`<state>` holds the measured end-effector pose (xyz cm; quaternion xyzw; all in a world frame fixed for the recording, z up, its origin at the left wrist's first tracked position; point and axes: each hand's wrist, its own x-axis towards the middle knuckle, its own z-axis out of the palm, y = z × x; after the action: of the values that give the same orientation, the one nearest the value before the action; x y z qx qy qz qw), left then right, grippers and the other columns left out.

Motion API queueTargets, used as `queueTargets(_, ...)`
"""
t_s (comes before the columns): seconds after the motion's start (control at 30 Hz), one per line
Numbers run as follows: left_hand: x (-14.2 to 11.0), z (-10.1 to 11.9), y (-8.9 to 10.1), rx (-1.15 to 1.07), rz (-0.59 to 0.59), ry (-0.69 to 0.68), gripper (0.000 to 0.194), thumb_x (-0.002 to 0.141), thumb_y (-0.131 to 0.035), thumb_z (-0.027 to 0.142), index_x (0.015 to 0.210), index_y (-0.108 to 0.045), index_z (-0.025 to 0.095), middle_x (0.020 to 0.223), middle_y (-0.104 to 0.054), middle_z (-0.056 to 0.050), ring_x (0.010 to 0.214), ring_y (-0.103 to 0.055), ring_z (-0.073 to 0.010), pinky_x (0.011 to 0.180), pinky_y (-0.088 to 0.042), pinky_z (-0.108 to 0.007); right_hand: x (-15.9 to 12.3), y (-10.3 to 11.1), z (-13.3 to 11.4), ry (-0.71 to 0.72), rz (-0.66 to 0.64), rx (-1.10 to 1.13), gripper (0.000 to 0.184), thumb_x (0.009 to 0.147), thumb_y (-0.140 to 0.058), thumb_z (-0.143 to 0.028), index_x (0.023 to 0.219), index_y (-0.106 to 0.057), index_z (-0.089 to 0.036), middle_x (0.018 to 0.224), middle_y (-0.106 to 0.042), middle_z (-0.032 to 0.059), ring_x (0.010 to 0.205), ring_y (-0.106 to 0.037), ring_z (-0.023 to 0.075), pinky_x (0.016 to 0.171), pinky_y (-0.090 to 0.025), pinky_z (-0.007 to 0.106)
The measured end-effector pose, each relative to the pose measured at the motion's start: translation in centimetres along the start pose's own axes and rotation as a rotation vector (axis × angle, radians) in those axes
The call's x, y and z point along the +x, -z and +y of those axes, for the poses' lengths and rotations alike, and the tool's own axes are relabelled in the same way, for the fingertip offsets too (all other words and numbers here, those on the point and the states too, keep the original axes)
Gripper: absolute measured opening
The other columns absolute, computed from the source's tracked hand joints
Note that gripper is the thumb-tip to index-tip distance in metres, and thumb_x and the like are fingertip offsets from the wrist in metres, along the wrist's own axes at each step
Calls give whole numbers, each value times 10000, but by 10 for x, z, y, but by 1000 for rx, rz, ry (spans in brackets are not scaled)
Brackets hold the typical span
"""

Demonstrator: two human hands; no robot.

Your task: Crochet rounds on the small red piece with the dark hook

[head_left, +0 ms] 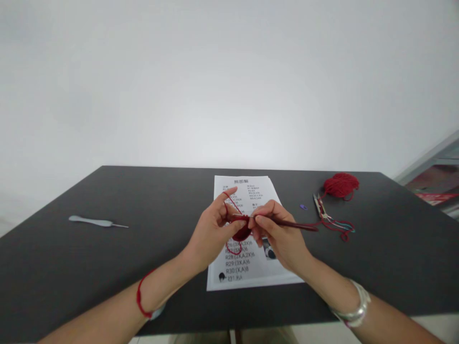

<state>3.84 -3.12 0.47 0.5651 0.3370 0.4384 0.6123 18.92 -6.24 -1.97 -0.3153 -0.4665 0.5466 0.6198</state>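
Note:
My left hand (213,229) pinches a small dark red crochet piece (241,232), with red yarn looped over its raised forefinger. My right hand (278,234) grips a dark red crochet hook (292,223) whose tip meets the piece between the two hands. The yarn strand trails right across the table to a red yarn ball (341,184). Both hands hover above a printed pattern sheet (251,191) lying on the black table (107,258). A red cord circles my left wrist and a silver bangle my right.
A second, grey-handled crochet hook (96,222) lies at the left of the table. Small snips (320,206) and a tiny purple stitch marker (303,207) lie near the yarn ball. A white wall stands behind the table; reddish objects show at the far right edge.

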Motion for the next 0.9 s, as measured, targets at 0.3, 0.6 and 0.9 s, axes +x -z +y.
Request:
queueTargets(0.3, -1, -3, -3, -258, -46, 183, 729, 653, -727, 114, 1320, -434, 128, 616, -595, 57, 552, -528, -90, 564, -412, -228, -6, 7, 18, 977, -98, -1290, 138, 874, -478, -67, 862, -512, -201, 712, -582, 24, 623, -530, 158, 555, -445, 280)
queueTargets(0.6, 8, 2, 9, -370, -43, 261, 593, 592, -750, 64, 1150, -557, 124, 644, -604, 50, 563, -516, -58, 580, -382, -199, 3, 11, 4, 158, -73, -251, 96, 847, -591, -222, 796, -509, -222, 700, -553, -25, 501, -474, 90, 451, -382, 223)
queueTargets(0.9, 13, 5, 19, -277, -158, 272, 559, 599, -739, 72, 1129, -564, 118, 665, -571, 52, 568, -492, -58, 557, -361, -201, 3, 18, -3, 75, -68, -37, 113, 791, -668, -156, 747, -575, -204, 667, -571, -33, 484, -445, 66, 429, -309, 193)
